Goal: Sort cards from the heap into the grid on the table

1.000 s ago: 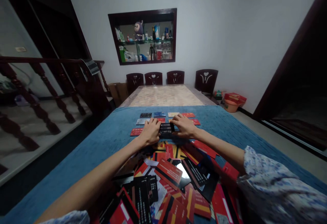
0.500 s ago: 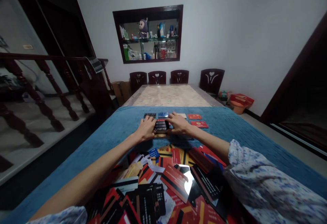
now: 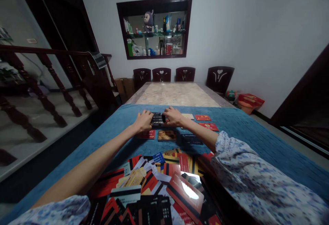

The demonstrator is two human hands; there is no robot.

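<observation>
A black card (image 3: 157,119) with pale print is held by its ends between both hands, over the far rows of cards. My left hand (image 3: 144,120) grips its left end with closed fingers. At the other end, my right hand (image 3: 173,117) pinches it, fingers curled. Nearer me lie a red card (image 3: 146,135), a gold-brown card (image 3: 166,135) and a dark blue card (image 3: 192,139). To the right of my right hand are a cream card (image 3: 188,116) and two red cards, one farther (image 3: 203,117) and one nearer (image 3: 209,126). The hands partly hide other cards.
A large loose heap of mixed cards (image 3: 185,192) spreads between my forearms. Blue cloth (image 3: 113,129) covers the near part of the table; its far part shows a beige marbled top (image 3: 169,95). Dark chairs (image 3: 161,75) stand at the far end, a railing (image 3: 51,112) at left.
Both hands have moved farther away and slightly left with the black card, uncovering the red, gold-brown and dark blue cards in the near row. The camera view has shifted slightly.
</observation>
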